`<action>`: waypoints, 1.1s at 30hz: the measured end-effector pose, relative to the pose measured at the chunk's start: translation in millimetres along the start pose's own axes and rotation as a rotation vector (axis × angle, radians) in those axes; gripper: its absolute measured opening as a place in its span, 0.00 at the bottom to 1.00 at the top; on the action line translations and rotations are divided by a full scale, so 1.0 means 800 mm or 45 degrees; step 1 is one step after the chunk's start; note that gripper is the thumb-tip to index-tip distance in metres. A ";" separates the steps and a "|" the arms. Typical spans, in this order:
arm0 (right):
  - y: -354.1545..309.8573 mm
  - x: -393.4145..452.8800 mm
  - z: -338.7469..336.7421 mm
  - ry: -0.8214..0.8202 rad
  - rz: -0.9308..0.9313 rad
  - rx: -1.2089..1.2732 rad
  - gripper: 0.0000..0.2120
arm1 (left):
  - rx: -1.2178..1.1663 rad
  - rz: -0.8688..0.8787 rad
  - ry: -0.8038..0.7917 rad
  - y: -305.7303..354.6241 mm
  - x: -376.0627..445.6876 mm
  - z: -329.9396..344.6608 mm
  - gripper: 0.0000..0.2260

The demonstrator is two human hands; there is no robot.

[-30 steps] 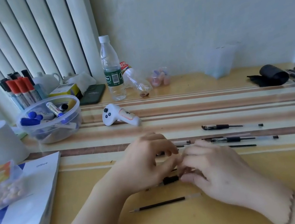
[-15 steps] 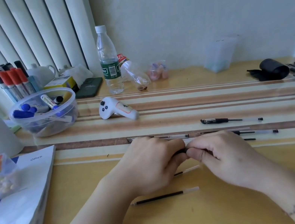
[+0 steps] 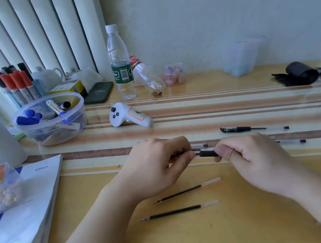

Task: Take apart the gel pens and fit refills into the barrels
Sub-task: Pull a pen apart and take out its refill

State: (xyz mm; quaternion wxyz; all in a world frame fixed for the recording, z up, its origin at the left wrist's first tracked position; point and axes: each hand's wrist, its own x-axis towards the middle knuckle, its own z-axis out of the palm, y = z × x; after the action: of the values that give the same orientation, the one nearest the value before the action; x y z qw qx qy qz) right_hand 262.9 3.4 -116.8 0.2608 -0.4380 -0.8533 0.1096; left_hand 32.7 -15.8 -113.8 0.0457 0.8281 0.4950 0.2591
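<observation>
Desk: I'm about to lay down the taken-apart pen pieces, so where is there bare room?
Bare yellow desk lies below the two refills, between the forearms. Striped stretch right of the white controller is bare too. Crowded: the pen parts behind the right hand.

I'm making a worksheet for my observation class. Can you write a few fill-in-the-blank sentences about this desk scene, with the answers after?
1. Both hands, left hand and right hand, hold one ____ between them.
2. On the desk in front of the hands lie ____ loose refills: near refill, far refill.
3. The water bottle by the wall stands ____.
4. The clear bowl holds markers with ____ caps.

Answers: pen; two; upright; blue
</observation>
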 end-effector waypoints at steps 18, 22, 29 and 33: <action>-0.003 0.003 0.009 0.166 -0.092 0.169 0.14 | -0.376 -0.033 0.026 -0.001 0.005 0.003 0.18; -0.002 0.003 0.007 0.194 -0.038 0.212 0.10 | -0.504 -0.063 0.045 -0.002 0.005 0.002 0.15; 0.004 0.005 0.004 0.190 -0.066 0.203 0.15 | -0.677 -0.193 0.080 -0.010 0.005 -0.006 0.05; 0.021 0.006 -0.010 0.119 0.014 0.039 0.07 | -0.689 -0.265 0.159 -0.022 0.003 -0.018 0.08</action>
State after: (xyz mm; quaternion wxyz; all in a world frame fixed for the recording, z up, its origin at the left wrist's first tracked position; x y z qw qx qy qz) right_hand 276.3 17.4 -115.6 0.3063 -0.4433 -0.8360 0.1035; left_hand 13.0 -7.4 -106.5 0.2606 0.7132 0.4921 0.4258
